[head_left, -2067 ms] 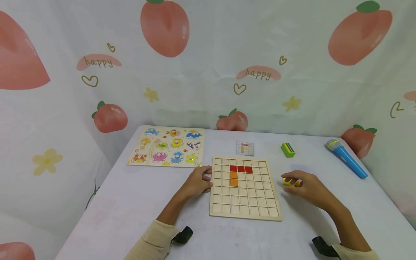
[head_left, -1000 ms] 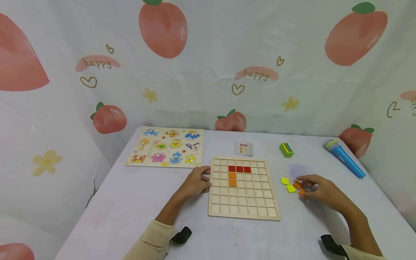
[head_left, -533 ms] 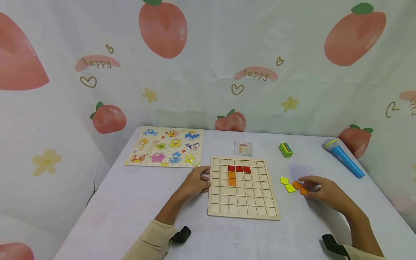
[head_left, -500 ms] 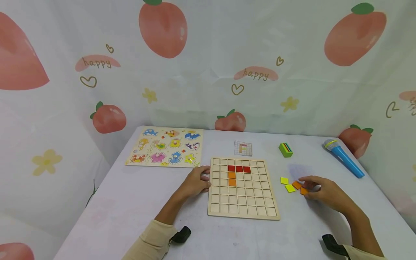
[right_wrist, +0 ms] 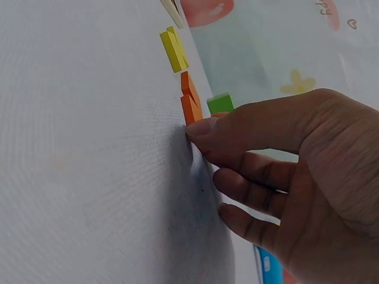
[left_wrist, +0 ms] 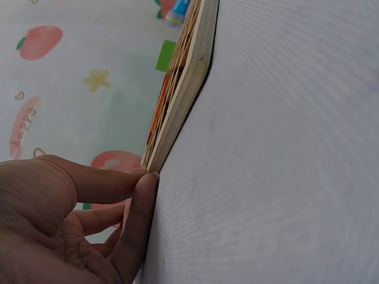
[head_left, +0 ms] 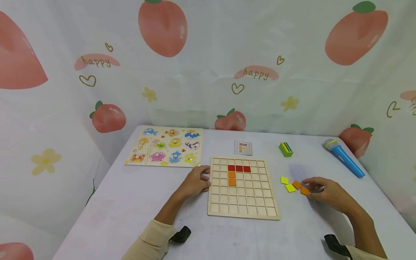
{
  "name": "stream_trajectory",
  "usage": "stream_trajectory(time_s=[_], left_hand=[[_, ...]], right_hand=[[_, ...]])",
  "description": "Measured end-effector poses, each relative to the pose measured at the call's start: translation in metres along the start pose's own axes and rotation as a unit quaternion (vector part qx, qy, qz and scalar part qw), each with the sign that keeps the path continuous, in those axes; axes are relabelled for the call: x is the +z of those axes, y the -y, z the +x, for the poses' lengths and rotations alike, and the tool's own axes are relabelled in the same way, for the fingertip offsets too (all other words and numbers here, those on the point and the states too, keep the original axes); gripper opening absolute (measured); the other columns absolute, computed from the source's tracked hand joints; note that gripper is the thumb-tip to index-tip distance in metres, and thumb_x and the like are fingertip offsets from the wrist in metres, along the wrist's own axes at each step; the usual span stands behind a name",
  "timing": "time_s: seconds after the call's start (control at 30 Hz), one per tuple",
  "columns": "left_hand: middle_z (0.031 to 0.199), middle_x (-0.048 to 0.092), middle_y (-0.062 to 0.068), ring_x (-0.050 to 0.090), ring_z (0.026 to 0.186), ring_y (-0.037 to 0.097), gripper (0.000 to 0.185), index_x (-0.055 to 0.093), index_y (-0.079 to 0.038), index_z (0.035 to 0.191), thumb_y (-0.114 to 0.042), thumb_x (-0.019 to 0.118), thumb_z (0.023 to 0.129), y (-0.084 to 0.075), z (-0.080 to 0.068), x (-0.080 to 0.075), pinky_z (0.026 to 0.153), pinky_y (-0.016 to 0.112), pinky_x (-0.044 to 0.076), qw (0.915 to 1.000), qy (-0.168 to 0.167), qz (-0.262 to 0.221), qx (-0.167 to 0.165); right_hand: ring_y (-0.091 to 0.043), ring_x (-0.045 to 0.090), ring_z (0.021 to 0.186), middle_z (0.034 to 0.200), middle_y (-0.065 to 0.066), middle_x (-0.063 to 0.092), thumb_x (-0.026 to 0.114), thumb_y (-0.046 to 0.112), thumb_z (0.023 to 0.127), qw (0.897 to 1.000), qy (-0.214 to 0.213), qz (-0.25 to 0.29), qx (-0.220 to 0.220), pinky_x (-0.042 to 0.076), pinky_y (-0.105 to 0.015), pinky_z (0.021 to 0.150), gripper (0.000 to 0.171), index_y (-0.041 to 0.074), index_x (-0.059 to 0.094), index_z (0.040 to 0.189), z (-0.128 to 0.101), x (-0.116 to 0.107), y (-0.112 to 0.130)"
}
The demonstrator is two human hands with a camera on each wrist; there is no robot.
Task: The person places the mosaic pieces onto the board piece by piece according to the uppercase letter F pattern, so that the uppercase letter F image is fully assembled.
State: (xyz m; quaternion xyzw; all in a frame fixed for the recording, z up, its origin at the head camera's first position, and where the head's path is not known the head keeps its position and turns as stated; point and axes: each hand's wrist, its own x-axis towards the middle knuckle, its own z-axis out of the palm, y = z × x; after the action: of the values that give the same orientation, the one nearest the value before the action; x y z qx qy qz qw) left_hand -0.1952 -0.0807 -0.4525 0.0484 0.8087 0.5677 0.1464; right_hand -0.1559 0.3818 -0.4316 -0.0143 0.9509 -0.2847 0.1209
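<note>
A wooden grid board (head_left: 243,200) lies on the table, with red tiles (head_left: 239,168) in a row and orange tiles (head_left: 232,178) below its left end. My left hand (head_left: 194,182) holds the board's left edge; in the left wrist view the fingertips meet at that rim (left_wrist: 177,127). To the right of the board lie two yellow tiles (head_left: 290,188) and two loose orange tiles (head_left: 296,185). Beside the nearer orange tile (right_wrist: 190,110) is my right hand (head_left: 329,193), its thumb tip at the tile's edge and the other fingers loosely bent, gripping nothing visible.
A small pattern card (head_left: 243,148) lies behind the board. Further right stand a green block stack (head_left: 286,149) with coloured stripes and a blue toy microphone (head_left: 346,159). A sea-animal peg puzzle (head_left: 165,146) lies at the back left. A printed curtain (head_left: 201,79) hangs behind the table.
My right hand spread the bunched yellow and orange tiles out on the table, then drew slightly right, off the last orange one. The left hand stays at the board's edge.
</note>
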Motion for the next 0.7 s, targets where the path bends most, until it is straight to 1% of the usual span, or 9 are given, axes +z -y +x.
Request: stream_trajectory(time_s=[0.13, 0.33, 0.53, 0.7], left_hand=[[0.136, 0.060, 0.016, 0.063, 0.110, 0.025, 0.067, 0.050, 0.004, 0.152, 0.013, 0.071, 0.089, 0.0006, 0.0004, 0.0000, 0.074, 0.030, 0.066, 1.0000, -0.001, 0.003, 0.000], [0.136, 0.060, 0.016, 0.063, 0.111, 0.026, 0.067, 0.051, 0.003, 0.152, 0.013, 0.071, 0.089, 0.0014, 0.0009, 0.0001, 0.074, 0.030, 0.066, 1.0000, -0.001, 0.006, 0.002], [0.136, 0.060, 0.016, 0.064, 0.111, 0.026, 0.066, 0.051, 0.002, 0.152, 0.012, 0.072, 0.090, 0.0029, 0.0014, 0.0002, 0.074, 0.030, 0.066, 0.9999, -0.002, 0.012, 0.004], [0.137, 0.060, 0.016, 0.063, 0.112, 0.026, 0.066, 0.050, 0.003, 0.152, 0.012, 0.071, 0.090, 0.0033, 0.0016, 0.0000, 0.074, 0.029, 0.066, 0.9999, 0.000, 0.012, 0.007]], right_hand=[[-0.029, 0.062, 0.100, 0.120, -0.021, 0.070, 0.079, 0.017, 0.089, 1.000, 0.002, 0.003, 0.007, 0.061, -0.036, 0.078, 0.046, -0.002, 0.070, 0.130, 0.0008, 0.0000, -0.0006], [-0.028, 0.062, 0.101, 0.121, -0.021, 0.071, 0.079, 0.021, 0.091, 1.000, -0.001, 0.000, 0.010, 0.060, -0.035, 0.077, 0.045, -0.002, 0.071, 0.129, 0.0010, -0.0011, -0.0009], [-0.027, 0.061, 0.101, 0.119, -0.018, 0.072, 0.079, 0.026, 0.092, 1.000, -0.002, 0.002, 0.014, 0.057, -0.032, 0.075, 0.047, -0.001, 0.071, 0.129, 0.0002, -0.0023, -0.0023], [-0.027, 0.058, 0.100, 0.115, -0.013, 0.071, 0.078, 0.027, 0.093, 1.000, -0.018, 0.003, 0.007, 0.055, -0.031, 0.073, 0.045, 0.001, 0.072, 0.129, 0.0002, -0.0010, -0.0036]])
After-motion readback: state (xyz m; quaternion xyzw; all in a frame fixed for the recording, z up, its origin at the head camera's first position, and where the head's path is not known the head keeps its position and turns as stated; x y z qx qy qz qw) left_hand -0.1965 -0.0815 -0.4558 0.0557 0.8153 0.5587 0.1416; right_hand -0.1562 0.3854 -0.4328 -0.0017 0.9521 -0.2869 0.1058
